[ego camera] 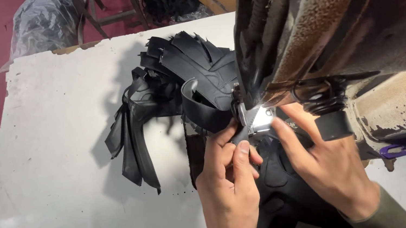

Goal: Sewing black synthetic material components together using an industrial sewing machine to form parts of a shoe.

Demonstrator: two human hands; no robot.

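My left hand [228,181] pinches the edge of a black leather piece [273,173] right at the lit needle area [254,117] of a worn sewing machine [340,14]. On the other side of the needle, my right hand [320,160] presses flat on the same black piece, fingers spread. A black strap loop [200,106] curls up just behind the needle. The part of the piece under the presser foot is hidden by my fingers.
A pile of black cut leather pieces [164,82] lies on the white, stained table [58,171] behind and left of the needle. A black knob [334,125] hangs from the machine over my right hand. Red floor, a plastic-wrapped bundle [42,22] and a stool frame lie beyond the table.
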